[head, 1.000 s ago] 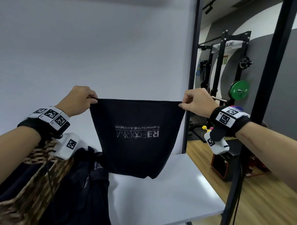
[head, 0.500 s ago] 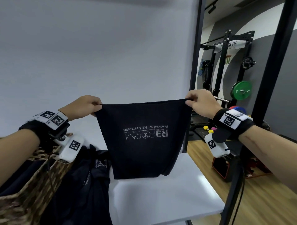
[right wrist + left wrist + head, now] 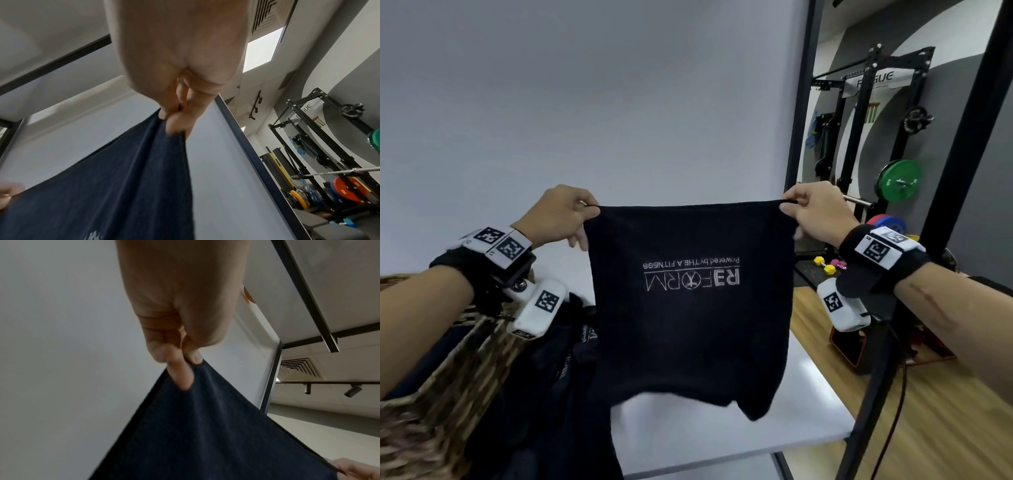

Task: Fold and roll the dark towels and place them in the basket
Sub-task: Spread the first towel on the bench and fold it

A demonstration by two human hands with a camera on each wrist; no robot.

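Observation:
A dark navy towel (image 3: 691,308) with white upside-down lettering hangs spread out in the air above the white table (image 3: 729,428). My left hand (image 3: 561,216) pinches its top left corner (image 3: 185,369) and my right hand (image 3: 811,209) pinches its top right corner (image 3: 166,123). The towel's lower edge swings just over the tabletop. A woven wicker basket (image 3: 431,394) stands at the lower left, with dark cloth inside. More dark towels (image 3: 551,394) lie heaped between the basket and the held towel.
A black metal frame post (image 3: 798,137) rises behind the table's right end, and another post (image 3: 928,240) stands nearer at the right. Beyond are a wooden floor (image 3: 945,428), a weight rack (image 3: 866,137) and a green plate (image 3: 899,180).
Both hands have kept hold of the towel's corners and shifted slightly; the towel's bottom edge has swung and now hangs unevenly, lower at the right.

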